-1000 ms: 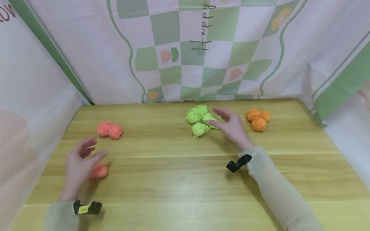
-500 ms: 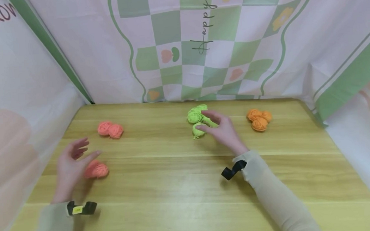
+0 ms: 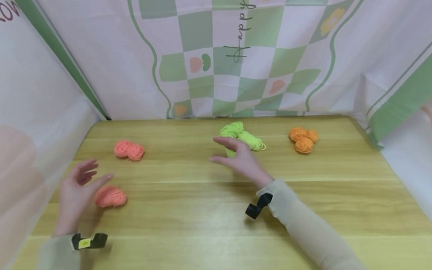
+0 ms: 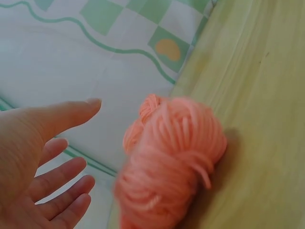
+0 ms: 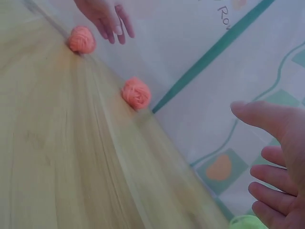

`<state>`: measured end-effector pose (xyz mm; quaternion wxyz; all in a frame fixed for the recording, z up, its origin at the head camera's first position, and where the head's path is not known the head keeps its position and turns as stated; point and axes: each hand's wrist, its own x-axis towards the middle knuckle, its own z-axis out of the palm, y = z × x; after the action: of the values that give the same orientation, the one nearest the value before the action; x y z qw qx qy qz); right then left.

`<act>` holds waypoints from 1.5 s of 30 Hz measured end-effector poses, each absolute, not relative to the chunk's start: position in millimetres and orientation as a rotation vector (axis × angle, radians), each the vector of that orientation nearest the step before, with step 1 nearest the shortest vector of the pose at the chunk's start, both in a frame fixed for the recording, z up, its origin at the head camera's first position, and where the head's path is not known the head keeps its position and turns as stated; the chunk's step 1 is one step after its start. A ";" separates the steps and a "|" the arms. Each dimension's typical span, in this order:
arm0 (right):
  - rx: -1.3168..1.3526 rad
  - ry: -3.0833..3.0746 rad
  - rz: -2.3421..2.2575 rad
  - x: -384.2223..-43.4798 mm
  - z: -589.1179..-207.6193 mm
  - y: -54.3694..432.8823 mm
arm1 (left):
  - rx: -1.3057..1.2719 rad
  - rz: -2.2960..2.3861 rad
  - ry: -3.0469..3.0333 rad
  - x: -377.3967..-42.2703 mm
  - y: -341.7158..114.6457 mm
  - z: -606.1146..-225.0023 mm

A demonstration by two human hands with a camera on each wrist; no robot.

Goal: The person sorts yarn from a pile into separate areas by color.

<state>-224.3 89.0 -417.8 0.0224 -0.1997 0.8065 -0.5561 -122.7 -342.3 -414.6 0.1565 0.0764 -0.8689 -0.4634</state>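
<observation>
My left hand point(image 3: 76, 189) hovers, fingers spread and holding nothing, just left of a coral ball of yarn point(image 3: 111, 196). In the left wrist view that same coral yarn point(image 4: 171, 162) fills the middle, apart from the fingers. Behind it on the table lies a pair of coral yarn balls point(image 3: 129, 150). My right hand point(image 3: 241, 158) is over the front of the lime green yarn cluster point(image 3: 251, 141), partly hiding it, with thumb and fingers apart and nothing between them. The right wrist view shows only a sliver of green yarn point(image 5: 248, 222) below the fingers.
A cluster of orange yarn balls point(image 3: 303, 139) lies right of the green ones on the wooden table point(image 3: 191, 219). Patterned cloth point(image 3: 195, 37) hangs along the back edge, with more cloth at both sides. Each wrist wears a black band point(image 3: 259, 206).
My right hand has moved left and slightly nearer across the green yarn, now covering its front balls. My left hand has drifted left, uncovering more of the coral ball. The yarn stays put.
</observation>
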 end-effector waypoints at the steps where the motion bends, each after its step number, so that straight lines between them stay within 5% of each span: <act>1: -0.632 2.494 -1.723 -224.7 -417.9 85.7 | 0.211 -1.331 -2.486 -122.0 -343.4 -415.1; 26: -0.764 2.447 -1.570 -237.3 -430.7 -2.0 | -0.042 -1.335 -2.835 -96.2 -368.3 -436.8; 45: -0.761 2.348 -1.536 -249.8 -437.5 -65.9 | 0.073 -1.280 -2.898 -100.9 -368.0 -441.9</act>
<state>-249.8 -65.9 -437.5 0.1168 -0.2598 0.8021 -0.5248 -100.9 -368.0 -441.9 -0.0138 0.0229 -0.9145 -0.4038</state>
